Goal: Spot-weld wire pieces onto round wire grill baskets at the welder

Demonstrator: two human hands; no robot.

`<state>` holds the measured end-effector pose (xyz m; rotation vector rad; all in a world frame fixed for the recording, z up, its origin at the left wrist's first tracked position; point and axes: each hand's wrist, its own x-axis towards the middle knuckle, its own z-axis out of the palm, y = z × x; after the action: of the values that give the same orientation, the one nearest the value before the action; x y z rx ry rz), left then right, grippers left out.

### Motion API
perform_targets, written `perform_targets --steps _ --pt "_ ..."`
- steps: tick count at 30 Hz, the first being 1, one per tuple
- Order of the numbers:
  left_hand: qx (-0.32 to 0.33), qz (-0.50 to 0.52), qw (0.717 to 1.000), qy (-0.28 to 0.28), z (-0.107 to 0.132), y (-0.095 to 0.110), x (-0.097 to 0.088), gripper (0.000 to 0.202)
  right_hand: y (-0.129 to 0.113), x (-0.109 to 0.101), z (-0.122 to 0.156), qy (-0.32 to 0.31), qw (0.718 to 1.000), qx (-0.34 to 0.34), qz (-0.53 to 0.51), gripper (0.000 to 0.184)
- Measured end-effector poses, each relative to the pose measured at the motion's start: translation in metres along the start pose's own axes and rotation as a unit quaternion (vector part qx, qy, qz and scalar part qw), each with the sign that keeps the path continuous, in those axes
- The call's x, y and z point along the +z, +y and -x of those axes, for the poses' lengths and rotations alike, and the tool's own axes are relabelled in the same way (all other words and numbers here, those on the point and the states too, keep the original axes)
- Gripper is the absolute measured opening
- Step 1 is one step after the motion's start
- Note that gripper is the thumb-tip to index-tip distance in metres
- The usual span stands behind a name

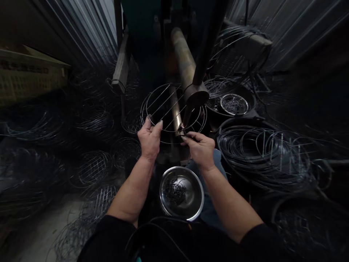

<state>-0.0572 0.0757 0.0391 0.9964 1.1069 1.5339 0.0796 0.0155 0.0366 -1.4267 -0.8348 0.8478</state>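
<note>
My left hand (pixel 149 137) grips the near left rim of a round wire rack (pixel 159 98) between thumb and fingers. The rack has a ring and several parallel bars, and lies roughly level around a machine's lower metal rod (pixel 176 109). Above it is the machine's thick upper cylinder (pixel 188 65), its pointed tip reaching down to the rack's near rim. My right hand (pixel 202 147) is pinched closed beside that tip; what its fingers hold is too small and dark to make out. Below my hands, a steel bowl (pixel 198 193) contains small dark wire pieces (pixel 176 191).
A tub of coiled wire rings (pixel 240 145) stands at right, with a pan (pixel 253 103) behind it bearing a smaller bowl (pixel 234 104) of wire bits. Finished-looking wire grids (pixel 94 168) lie on the floor at left. A wooden block (pixel 121 69) juts out left of the machine.
</note>
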Motion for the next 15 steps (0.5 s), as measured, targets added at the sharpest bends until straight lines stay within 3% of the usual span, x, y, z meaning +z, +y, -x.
perform_targets --steps 7,15 --pt "-0.002 0.024 1.000 0.005 -0.0013 0.0033 0.0016 0.054 0.0050 0.0025 0.0000 0.039 0.997 -0.053 0.048 0.012" --pt "-0.012 0.019 1.000 0.010 -0.0028 0.0043 0.0023 0.057 0.0073 0.0033 -0.0004 0.034 0.996 -0.077 0.034 0.010"
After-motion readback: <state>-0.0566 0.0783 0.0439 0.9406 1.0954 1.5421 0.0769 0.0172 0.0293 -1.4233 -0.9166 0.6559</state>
